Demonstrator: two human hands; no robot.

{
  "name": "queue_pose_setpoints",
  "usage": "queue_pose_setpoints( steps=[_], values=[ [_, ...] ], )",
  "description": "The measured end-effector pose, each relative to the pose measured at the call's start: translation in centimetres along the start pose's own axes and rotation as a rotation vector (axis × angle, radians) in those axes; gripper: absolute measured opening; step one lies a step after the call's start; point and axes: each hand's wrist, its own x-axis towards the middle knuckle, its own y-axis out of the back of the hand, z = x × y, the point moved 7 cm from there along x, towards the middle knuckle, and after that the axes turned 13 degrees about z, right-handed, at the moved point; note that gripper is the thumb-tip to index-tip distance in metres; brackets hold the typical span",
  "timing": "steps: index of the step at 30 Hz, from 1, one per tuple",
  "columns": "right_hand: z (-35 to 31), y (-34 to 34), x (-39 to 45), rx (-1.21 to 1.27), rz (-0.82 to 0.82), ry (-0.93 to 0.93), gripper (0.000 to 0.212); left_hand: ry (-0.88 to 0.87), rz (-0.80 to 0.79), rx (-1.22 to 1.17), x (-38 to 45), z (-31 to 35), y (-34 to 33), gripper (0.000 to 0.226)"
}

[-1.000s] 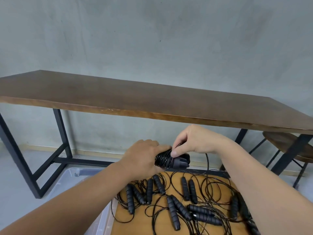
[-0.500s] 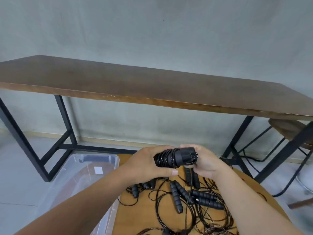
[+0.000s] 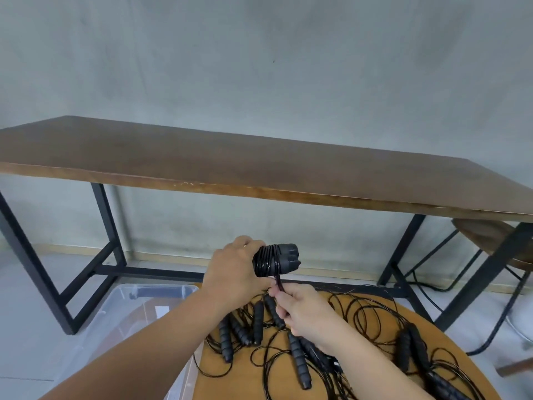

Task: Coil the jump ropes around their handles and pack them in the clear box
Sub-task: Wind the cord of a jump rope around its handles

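My left hand [image 3: 233, 275] grips a pair of black jump-rope handles [image 3: 278, 259] held together above the round table, with black cord wound in several turns around them. My right hand [image 3: 302, 310] is just below, pinching the cord's loose end [image 3: 279, 282] that hangs down from the coil. Several more black ribbed handles [image 3: 258, 321] and tangled thin cords [image 3: 372, 316] lie on the round wooden table [image 3: 357, 379]. The clear box [image 3: 127, 313] stands on the floor at lower left, partly hidden by my left forearm.
A long dark wooden table [image 3: 259, 166] on black metal legs stands in front, against a grey wall. A wooden stool [image 3: 490, 241] sits at the right under it. Cables run on the floor at the right.
My right hand has come off the end of the handles and dropped below the coil, now pulling the cord downward. The coiled handles have lifted slightly; the view has tilted.
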Motion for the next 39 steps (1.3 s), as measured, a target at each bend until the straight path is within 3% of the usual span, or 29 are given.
queue_pose_setpoints(
  steps=[3,7,12,16,20,27,31,35,39],
  values=[
    [-2.0,0.6,-0.1,-0.451,0.050,0.217,0.033,-0.167,-0.009,0.242,0.2,0.9,-0.5,0.065],
    [-4.4,1.1,-0.3,-0.865,0.016,0.397,0.027,-0.241,-0.066,0.378,0.0,1.5,-1.4,0.057],
    [-8.6,2.7,-0.7,-1.019,-0.025,0.551,0.026,-0.277,-0.194,0.433,-0.5,2.1,-2.5,0.051],
    [-10.0,5.0,0.2,-0.862,-0.092,0.485,0.019,-0.299,-0.264,0.333,-0.7,3.0,-1.9,0.047],
    [-9.8,6.7,0.9,-0.599,-0.158,0.391,0.014,-0.252,-0.335,0.061,-0.8,3.6,-0.7,0.037],
    [-8.1,7.5,1.7,-0.256,-0.241,0.245,0.020,-0.140,-0.447,-0.218,-2.0,4.1,-0.1,0.069],
    [-5.7,7.2,2.5,0.062,-0.219,0.155,0.018,-0.051,-0.423,-0.413,-1.6,3.5,0.4,0.057],
    [-4.3,5.9,2.8,0.410,-0.168,0.070,0.031,0.062,-0.344,-0.604,-0.9,3.0,1.1,0.059],
    [-3.7,3.9,2.2,0.523,-0.055,0.036,0.023,0.221,-0.216,-0.733,-0.5,2.3,1.1,0.063]
  ],
)
